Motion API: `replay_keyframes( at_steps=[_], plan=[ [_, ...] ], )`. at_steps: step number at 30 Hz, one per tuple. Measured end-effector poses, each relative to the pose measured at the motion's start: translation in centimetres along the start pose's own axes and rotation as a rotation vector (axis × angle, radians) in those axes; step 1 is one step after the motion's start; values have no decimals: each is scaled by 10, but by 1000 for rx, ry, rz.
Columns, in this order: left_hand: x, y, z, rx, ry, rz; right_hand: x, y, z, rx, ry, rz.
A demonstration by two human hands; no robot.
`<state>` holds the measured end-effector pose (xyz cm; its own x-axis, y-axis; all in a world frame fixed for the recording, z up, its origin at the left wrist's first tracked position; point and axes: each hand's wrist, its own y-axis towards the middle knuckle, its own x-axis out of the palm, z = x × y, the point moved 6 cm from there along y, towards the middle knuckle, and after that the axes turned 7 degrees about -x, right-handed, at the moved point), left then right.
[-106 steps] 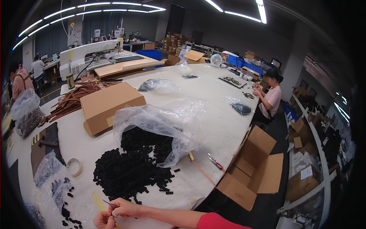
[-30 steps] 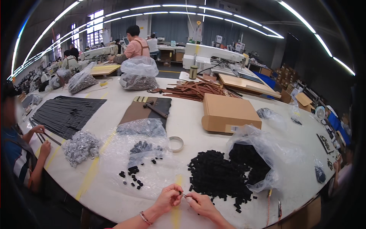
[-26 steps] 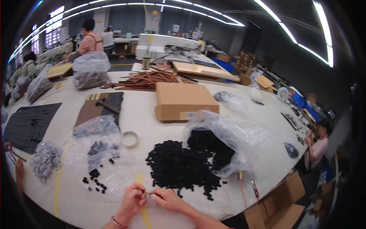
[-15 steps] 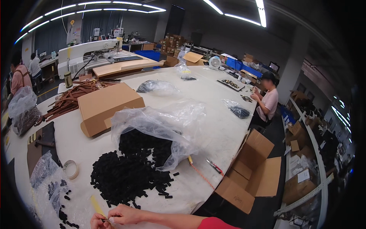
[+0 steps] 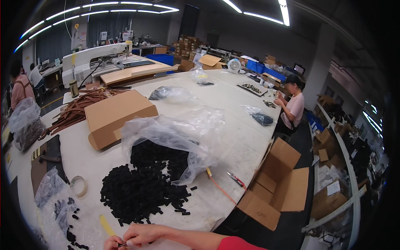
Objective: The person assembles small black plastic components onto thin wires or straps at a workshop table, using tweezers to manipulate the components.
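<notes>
At the lower edge, my left hand [image 5: 111,242] and my right hand [image 5: 142,234] meet with fingertips pinched together. Between them is a small dark piece [image 5: 121,245], partly covered by the fingers. A yellow strip [image 5: 106,225] lies on the table just beyond my left hand. Farther out spreads a heap of short black pieces [image 5: 139,193], spilling from a large clear plastic bag [image 5: 200,135]. To the left, a smaller clear bag [image 5: 52,189] lies with small black parts [image 5: 71,237] strewn beside it.
A tape roll [image 5: 78,186] and a closed cardboard box [image 5: 118,114] are on the white table [image 5: 225,166]. Red-handled pliers [image 5: 236,179] lie near its right edge, above an open carton [image 5: 273,187]. A co-worker [image 5: 293,106] sits at the far right. Brown straps [image 5: 79,108] are heaped left.
Both hands have shifted slightly right, still together. A dark piece now shows between the fingertips, where something pale showed before. The whole view has moved a little.
</notes>
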<state>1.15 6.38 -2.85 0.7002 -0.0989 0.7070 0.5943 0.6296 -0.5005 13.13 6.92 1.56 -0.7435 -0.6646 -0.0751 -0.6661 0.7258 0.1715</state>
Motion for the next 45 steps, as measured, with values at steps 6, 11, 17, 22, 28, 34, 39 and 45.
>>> replay_keyframes(
  at_steps=[6, 11, 17, 22, 28, 34, 39, 45],
  plan=[
    [-7, 1, 4, 54, 26, -35, -6, 4, -4, 21, -377, 49],
    [9, 2, 14, 201, 100, 107, -12, -1, -15, 78, -775, 170],
    [7, -10, 25, 489, 355, 263, 2, 6, -25, 40, -977, 288],
    [5, -16, 27, 574, 450, 330, 6, 2, -26, -9, -1027, 384],
    [10, -2, 11, 152, 33, -113, -5, -6, -12, 280, -430, 202],
    [12, 1, 7, 72, 12, -142, -3, -2, -17, 184, -690, 135],
    [10, -3, 20, 494, 256, 159, 2, 8, -34, 27, -1098, 327],
    [57, -47, 16, 1559, 1233, 260, -9, 10, -32, -26, -1019, 620]
  ],
)
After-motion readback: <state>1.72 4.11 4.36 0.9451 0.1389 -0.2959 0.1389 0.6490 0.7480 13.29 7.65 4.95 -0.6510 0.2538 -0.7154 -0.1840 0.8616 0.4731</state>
